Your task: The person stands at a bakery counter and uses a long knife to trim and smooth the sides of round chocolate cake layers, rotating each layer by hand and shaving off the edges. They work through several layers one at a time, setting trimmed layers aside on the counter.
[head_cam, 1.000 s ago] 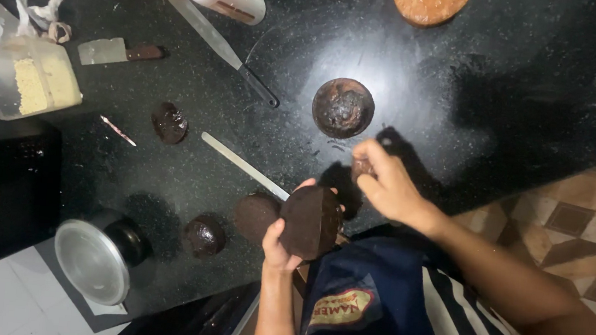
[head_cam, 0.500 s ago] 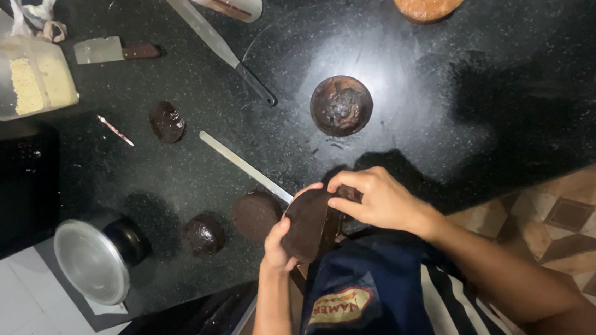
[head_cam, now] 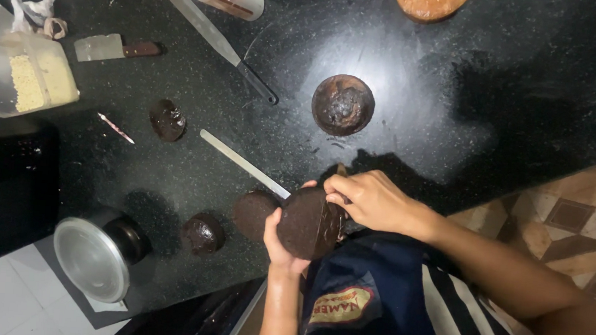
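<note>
On the black granite counter (head_cam: pixel 458 116), low in the frame's centre, the left hand (head_cam: pixel 285 241) grips a dark round cake (head_cam: pixel 308 221). The right hand (head_cam: pixel 373 198), a second ago reaching over the counter, has come back and now pinches the cake's upper edge, so both hands hold it.

Dim, overhead-lit scene with a glare patch on the black counter (head_cam: pixel 391 61), deep shadows, soft grainy edges.

Bench (head_cam: pixel 461 81) is glossy speckled black stone, knife blade (head_cam: pixel 242 162) smooth bare metal, tub (head_cam: pixel 21 78) clear plastic, round lid (head_cam: pixel 90 257) dull metal, held cake (head_cam: pixel 310 223) dark, matt, rough-crumbed.
</note>
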